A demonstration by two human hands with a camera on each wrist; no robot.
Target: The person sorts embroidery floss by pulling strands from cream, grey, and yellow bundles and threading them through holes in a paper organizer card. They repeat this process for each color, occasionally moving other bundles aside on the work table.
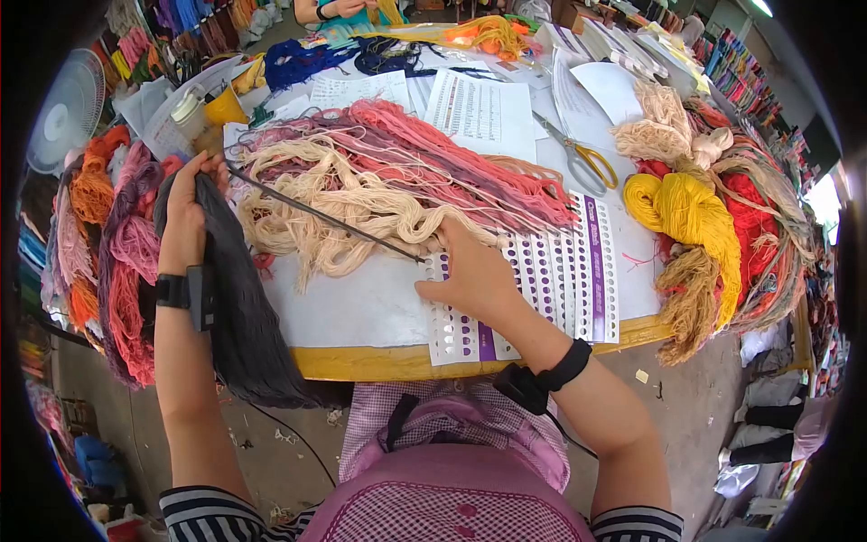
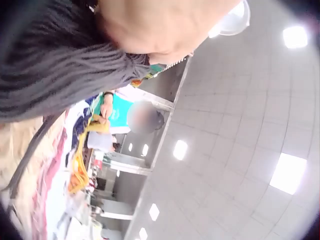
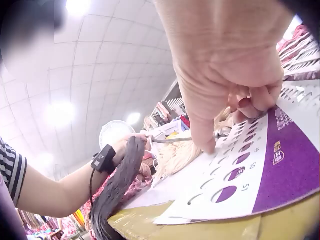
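My left hand [image 1: 188, 206] grips a dark grey skein [image 1: 237, 307] at the table's left side; its length hangs over the edge. From this hand a thin grey strand [image 1: 334, 220] slants to the left edge of the punched cards [image 1: 598, 271], where its end lies near my right hand [image 1: 479, 275]. In the right wrist view, the right hand [image 3: 225, 65] rests on the white and purple card [image 3: 295, 160], thumb apart from its bent fingers. The left wrist view shows the left hand [image 2: 155, 25] around the skein [image 2: 75, 80].
Cream yarn [image 1: 334, 208] and pink yarn [image 1: 424, 144] lie behind the strand. Scissors [image 1: 582, 163] and printed sheets [image 1: 479, 108] are farther back. Yellow yarn [image 1: 691, 217] hangs at the right, pink and orange skeins [image 1: 135, 244] at the left. Another person's hands [image 1: 348, 7] hold yellow yarn opposite.
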